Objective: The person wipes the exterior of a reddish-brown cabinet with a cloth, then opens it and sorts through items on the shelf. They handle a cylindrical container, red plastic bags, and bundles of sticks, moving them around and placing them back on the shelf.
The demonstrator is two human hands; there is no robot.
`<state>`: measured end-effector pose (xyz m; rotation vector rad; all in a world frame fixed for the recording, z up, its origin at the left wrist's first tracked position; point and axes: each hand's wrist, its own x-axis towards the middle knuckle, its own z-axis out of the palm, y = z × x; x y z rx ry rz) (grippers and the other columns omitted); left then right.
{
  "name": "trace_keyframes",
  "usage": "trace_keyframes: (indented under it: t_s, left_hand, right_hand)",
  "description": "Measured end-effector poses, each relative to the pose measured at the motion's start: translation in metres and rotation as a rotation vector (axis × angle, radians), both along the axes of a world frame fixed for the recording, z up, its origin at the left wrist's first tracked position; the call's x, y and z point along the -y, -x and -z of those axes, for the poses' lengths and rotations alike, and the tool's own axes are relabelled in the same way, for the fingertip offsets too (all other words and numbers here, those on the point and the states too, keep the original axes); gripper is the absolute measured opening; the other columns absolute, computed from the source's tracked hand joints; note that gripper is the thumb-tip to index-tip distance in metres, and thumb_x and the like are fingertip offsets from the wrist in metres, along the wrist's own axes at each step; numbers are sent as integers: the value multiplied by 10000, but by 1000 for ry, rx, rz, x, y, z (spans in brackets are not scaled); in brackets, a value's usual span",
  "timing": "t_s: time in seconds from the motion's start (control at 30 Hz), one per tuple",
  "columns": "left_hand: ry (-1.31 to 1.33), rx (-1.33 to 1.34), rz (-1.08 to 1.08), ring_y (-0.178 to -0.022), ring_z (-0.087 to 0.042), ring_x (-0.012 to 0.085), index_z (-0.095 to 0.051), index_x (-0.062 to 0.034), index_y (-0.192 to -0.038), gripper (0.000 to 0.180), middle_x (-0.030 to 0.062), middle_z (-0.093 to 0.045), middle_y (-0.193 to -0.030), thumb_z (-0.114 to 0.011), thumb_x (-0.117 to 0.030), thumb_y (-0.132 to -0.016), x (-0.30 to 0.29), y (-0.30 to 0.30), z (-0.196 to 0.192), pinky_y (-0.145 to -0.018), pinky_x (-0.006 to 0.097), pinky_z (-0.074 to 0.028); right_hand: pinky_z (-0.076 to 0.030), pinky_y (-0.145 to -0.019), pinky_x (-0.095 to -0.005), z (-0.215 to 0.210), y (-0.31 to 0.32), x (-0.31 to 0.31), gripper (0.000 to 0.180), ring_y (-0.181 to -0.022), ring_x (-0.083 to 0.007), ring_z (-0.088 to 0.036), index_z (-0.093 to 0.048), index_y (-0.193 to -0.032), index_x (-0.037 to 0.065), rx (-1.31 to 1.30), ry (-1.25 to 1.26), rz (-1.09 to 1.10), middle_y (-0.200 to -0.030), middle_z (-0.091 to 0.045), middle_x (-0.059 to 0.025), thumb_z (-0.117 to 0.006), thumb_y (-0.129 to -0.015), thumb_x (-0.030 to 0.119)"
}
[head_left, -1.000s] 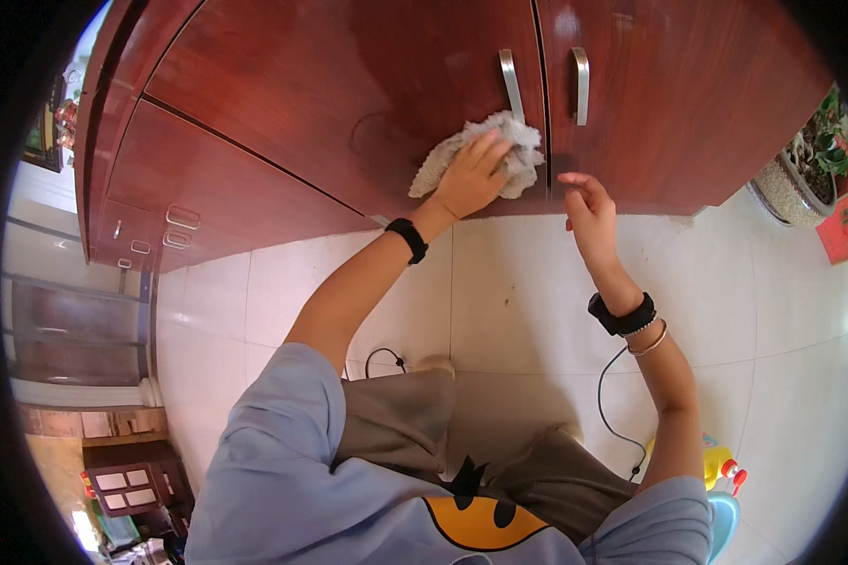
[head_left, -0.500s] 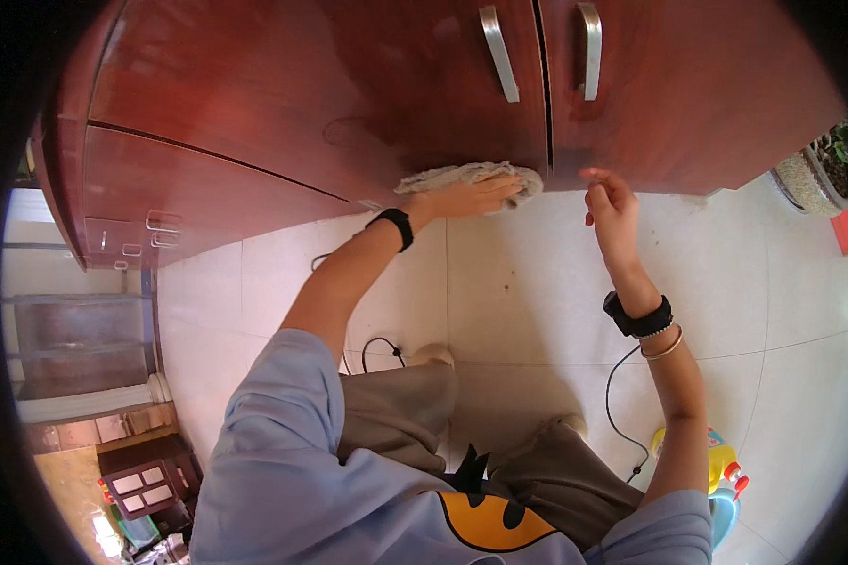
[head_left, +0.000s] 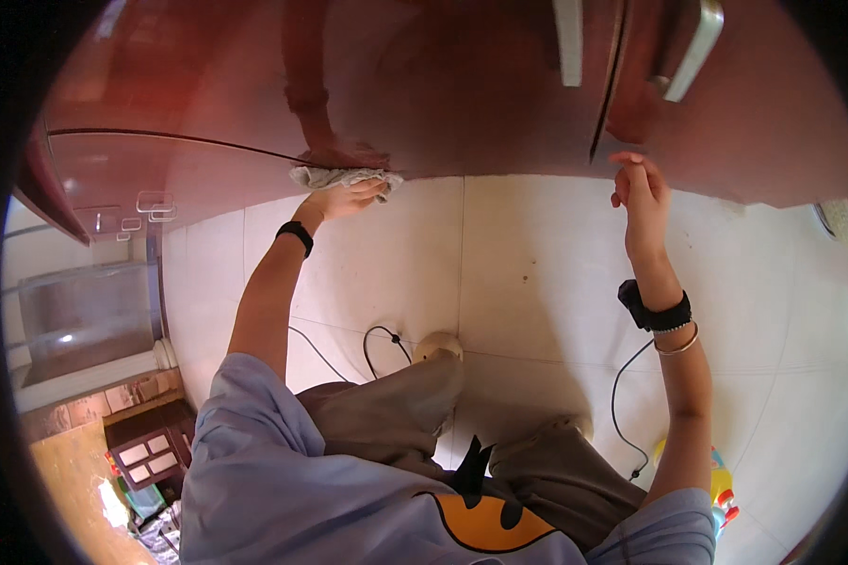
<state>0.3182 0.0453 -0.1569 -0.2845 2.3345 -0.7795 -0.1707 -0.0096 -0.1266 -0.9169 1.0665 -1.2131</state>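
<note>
My left hand (head_left: 347,198) presses a grey-beige cloth (head_left: 313,176) against the lower part of a glossy dark-red cabinet (head_left: 481,104). The fingers lie over the cloth, whose crumpled end sticks out on the left. My right hand (head_left: 643,202) is raised near the cabinet's lower right, to the right of the seam between two doors. Its fingers are loosely bent and a little apart, with nothing visible in them. Two silver door handles, the left one (head_left: 569,42) and the right one (head_left: 695,52), are above it.
Pale floor tiles (head_left: 518,245) spread below the cabinet. Black cables (head_left: 615,405) run beside both legs. A yellow object with red parts (head_left: 721,480) stands behind my right arm. A pot (head_left: 840,224) is at the right edge. Small drawer handles (head_left: 155,201) are at the far left.
My left hand has slid the cloth leftward along the cabinet's lower part. The view has shifted, so the handles appear farther right and higher. The right hand keeps much the same pose.
</note>
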Motion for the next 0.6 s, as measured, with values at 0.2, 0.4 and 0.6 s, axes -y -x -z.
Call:
trace_keyframes:
  t_s: [0.2,0.4,0.6]
  left_hand:
    - [-102,-370,-490,-1240,-366,216,-650,-118,-914,195,23,-514,-1229,-588,-136,-731,-34,-6,-6,-1044,340,-286]
    - [-21,-807,-939,-1149,-440,284,-617,-142,-1022,428,105,-509,-1169,-606,46,-638,-62,52,-24,-926,405,-362]
    - [-552,-1559,-1223,-1128,-444,288,-518,-117,-1208,647,112,-433,-1182,-496,185,-636,-60,162,-63,-974,354,-370]
  right_hand:
    - [-337,-479,-207,39,-20,-9,241,-528,-47,-359,-611,-866,7,36,-25,-94,-574,-404,32,-405,-868,132]
    - [-423,-462,-228,87,-58,-32,305,-476,-79,-471,-626,-891,18,58,-204,-698,-595,-506,-18,-416,-905,239]
    - [-479,-801,-329,52,-93,-55,548,-924,-166,-570,-438,-1285,87,315,-462,-1022,-1083,-560,-103,-394,-919,492]
